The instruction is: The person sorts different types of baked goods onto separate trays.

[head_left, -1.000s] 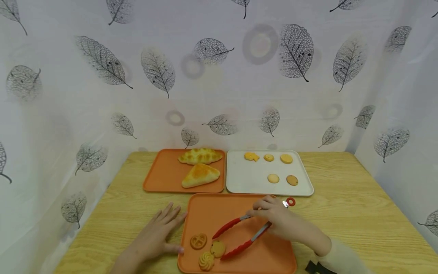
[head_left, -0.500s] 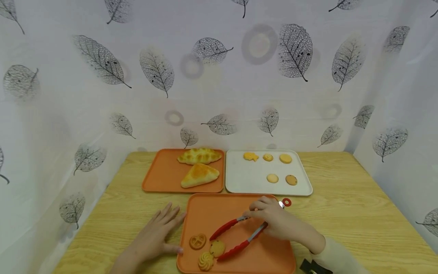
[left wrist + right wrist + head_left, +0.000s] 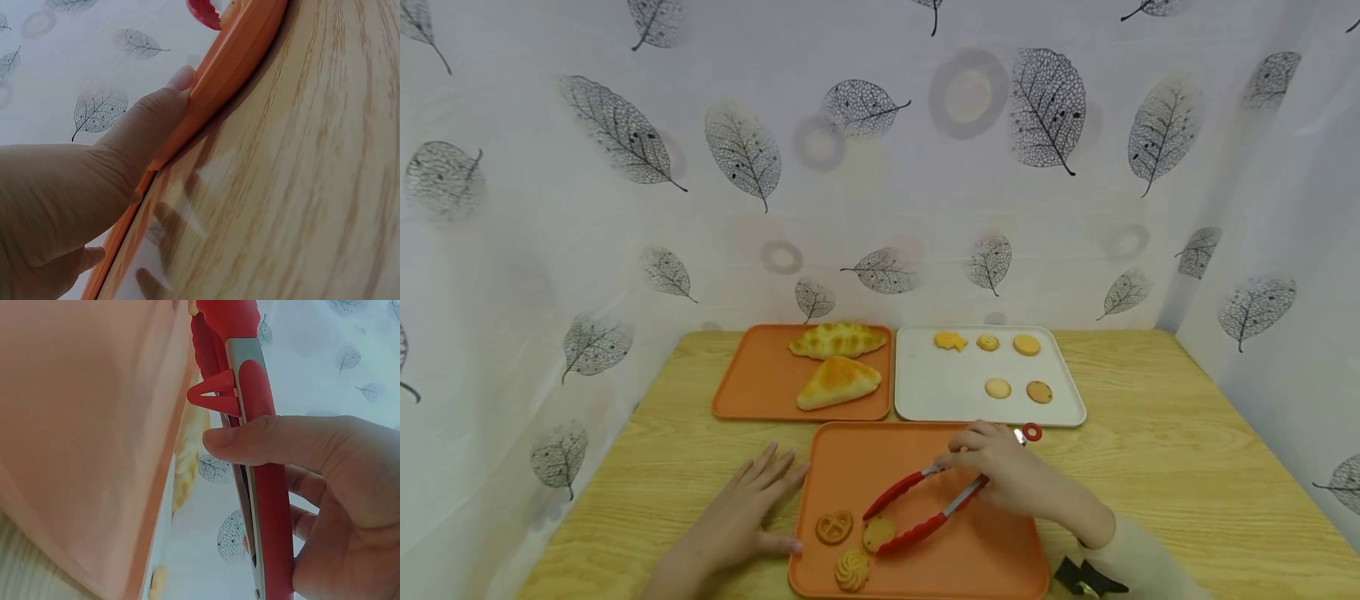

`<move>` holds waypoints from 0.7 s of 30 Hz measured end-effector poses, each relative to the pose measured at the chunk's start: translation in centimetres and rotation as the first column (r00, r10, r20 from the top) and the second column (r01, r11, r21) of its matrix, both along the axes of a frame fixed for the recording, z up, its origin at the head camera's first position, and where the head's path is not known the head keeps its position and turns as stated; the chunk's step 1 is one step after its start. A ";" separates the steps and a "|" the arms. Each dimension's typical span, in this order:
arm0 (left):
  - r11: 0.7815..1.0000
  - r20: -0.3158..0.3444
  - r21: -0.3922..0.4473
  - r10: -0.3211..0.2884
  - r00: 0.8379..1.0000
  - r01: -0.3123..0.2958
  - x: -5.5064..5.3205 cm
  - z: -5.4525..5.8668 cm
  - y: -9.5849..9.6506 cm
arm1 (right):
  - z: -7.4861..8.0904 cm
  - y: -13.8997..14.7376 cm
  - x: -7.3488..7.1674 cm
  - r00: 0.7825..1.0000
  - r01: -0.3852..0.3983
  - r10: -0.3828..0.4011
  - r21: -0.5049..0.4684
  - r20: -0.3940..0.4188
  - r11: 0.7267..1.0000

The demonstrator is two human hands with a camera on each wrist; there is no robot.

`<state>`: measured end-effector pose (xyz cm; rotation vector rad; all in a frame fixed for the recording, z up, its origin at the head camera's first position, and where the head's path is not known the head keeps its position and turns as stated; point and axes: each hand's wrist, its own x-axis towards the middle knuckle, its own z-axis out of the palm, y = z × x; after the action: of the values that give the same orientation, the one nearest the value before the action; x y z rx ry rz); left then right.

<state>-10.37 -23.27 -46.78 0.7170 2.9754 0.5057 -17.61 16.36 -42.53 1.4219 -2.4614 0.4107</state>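
Observation:
My right hand (image 3: 1003, 468) grips a pair of red-tipped metal tongs (image 3: 275, 519) over the near orange tray (image 3: 970, 558). The tongs' red tips stand on either side of a round speckled cookie (image 3: 878, 534). Whether both tips touch it I cannot tell. A pretzel-shaped cookie (image 3: 834, 527) and a swirled cookie (image 3: 852, 571) lie beside it at the tray's left. My left hand (image 3: 737, 512) rests with fingers spread at the tray's left edge; in the left wrist view its thumb (image 3: 150, 119) touches the rim.
At the back left, another orange tray (image 3: 760, 383) bears a braided bread (image 3: 838, 341) and a triangular bread (image 3: 840, 384). A white tray (image 3: 936, 392) with several small cookies stands beside it. A leaf-print curtain (image 3: 880, 200) surrounds the wooden table (image 3: 1165, 467).
The tongs' tips have shifted slightly away from me, and the speckled cookie has moved with them, apart from the swirled cookie. The left hand stays put.

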 end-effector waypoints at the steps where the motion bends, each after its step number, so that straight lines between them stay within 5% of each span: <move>1: 1.000 0.001 0.003 0.000 1.000 0.000 0.0 0.0 0.0 | 0.1 0.1 -0.1 1.000 0.007 -0.007 -0.007 0.000 1.000; 7: 1.000 0.009 0.005 0.000 1.000 0.000 0.0 0.1 0.1 | 1.0 1.0 -0.9 0.999 0.032 -0.034 -0.061 -0.030 0.998; 14: 1.000 0.008 0.006 0.004 1.000 -0.004 0.0 0.1 0.1 | 2.0 3.1 -2.6 0.978 0.054 -0.080 -0.133 -0.195 0.990; 21: 1.000 0.007 0.005 0.006 1.000 -0.006 0.0 0.0 0.1 | 2.0 5.0 -4.0 0.959 0.164 -0.195 -0.161 -0.203 0.973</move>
<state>-10.38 -23.14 -46.76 0.7056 2.9720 0.5146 -21.65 21.36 -40.53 1.1113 -2.3085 0.3618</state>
